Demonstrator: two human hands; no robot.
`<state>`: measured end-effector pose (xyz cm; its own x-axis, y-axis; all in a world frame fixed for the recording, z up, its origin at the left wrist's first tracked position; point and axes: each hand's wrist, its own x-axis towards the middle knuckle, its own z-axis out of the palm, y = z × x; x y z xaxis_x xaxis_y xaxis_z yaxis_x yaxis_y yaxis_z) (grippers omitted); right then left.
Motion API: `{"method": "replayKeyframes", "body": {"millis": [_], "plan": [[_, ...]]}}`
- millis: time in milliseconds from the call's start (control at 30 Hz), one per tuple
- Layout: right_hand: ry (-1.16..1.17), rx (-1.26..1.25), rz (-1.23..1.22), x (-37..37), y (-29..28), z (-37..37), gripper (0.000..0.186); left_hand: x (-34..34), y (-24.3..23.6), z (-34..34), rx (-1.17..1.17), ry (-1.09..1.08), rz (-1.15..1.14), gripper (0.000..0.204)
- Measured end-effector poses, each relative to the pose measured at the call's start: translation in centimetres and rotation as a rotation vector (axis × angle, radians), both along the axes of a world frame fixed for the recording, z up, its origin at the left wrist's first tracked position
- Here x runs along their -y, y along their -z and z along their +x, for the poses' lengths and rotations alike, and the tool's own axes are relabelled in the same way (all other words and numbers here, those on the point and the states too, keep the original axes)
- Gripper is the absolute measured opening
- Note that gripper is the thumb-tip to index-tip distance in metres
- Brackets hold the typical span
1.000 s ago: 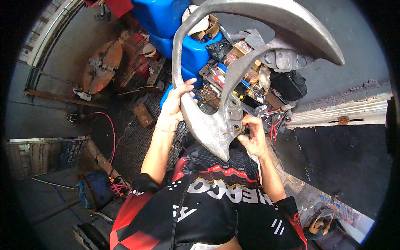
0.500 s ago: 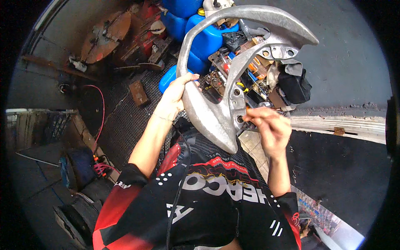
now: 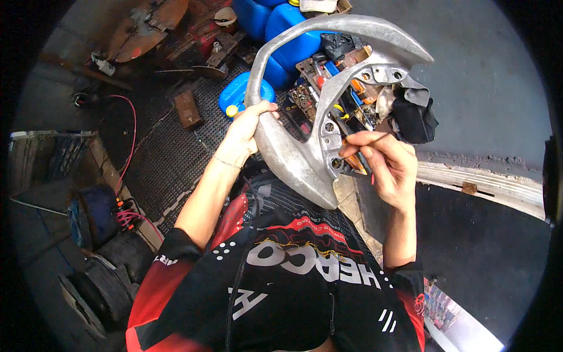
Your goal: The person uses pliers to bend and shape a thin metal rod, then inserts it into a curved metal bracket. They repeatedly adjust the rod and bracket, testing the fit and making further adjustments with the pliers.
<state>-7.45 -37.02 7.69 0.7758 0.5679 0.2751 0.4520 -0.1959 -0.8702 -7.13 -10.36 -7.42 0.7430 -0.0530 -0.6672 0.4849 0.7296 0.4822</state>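
A grey bare-metal grab rail (image 3: 287,158), curved like a crescent with bolt holes along its inner bracket, is held up in front of my body. My left hand (image 3: 249,126) is closed around its outer arm on the left side. Close to the lower bolt hole (image 3: 336,163) is my right hand (image 3: 387,161), its fingers bent together in a pinch. Whether something small sits between those fingertips cannot be made out.
Behind the rail lies a pile of tools and parts (image 3: 358,100), with a black bag (image 3: 413,120) beside it. Blue jugs (image 3: 249,91) stand at the back. A rusty block (image 3: 189,110) rests on the textured mat, and a red hose (image 3: 134,135) runs along the left.
My right hand has drawn slightly up and away from the lower bolt hole. The rail has shifted slightly left in view, still in my left hand.
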Motion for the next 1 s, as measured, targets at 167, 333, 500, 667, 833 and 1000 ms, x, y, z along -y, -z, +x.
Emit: {"method": "replayKeyframes", "body": {"millis": [167, 333, 500, 667, 833, 1000], "plan": [[0.001, -0.021, 0.116, -0.4, 0.0, 0.0, 0.021, -0.4, 3.1, -0.1, -0.021, 0.036, -0.066, 0.014], [-0.054, 0.01, 0.114, -1.9, -0.1, 0.9, 0.019, -1.1, 8.1, -0.7, -0.162, 0.162, -0.307, 0.015], [-0.047, -0.081, 0.126, -2.3, 1.3, 1.7, 0.018, -1.5, 10.1, -2.8, -0.227, 0.207, -0.371, 0.018], [-0.098, -0.1, 0.176, -3.4, 2.4, 2.1, 0.018, -2.9, 10.9, -4.2, -0.233, 0.212, -0.303, 0.025], [-0.039, -0.156, 0.311, -4.3, 2.3, 3.8, 0.016, -4.9, 7.4, -2.3, -0.135, 0.151, -0.273, 0.037], [0.003, -0.296, 0.406, -6.1, 1.9, 5.2, 0.018, -8.2, 9.9, -1.1, 0.05, 0.042, -0.192, 0.07]]}}
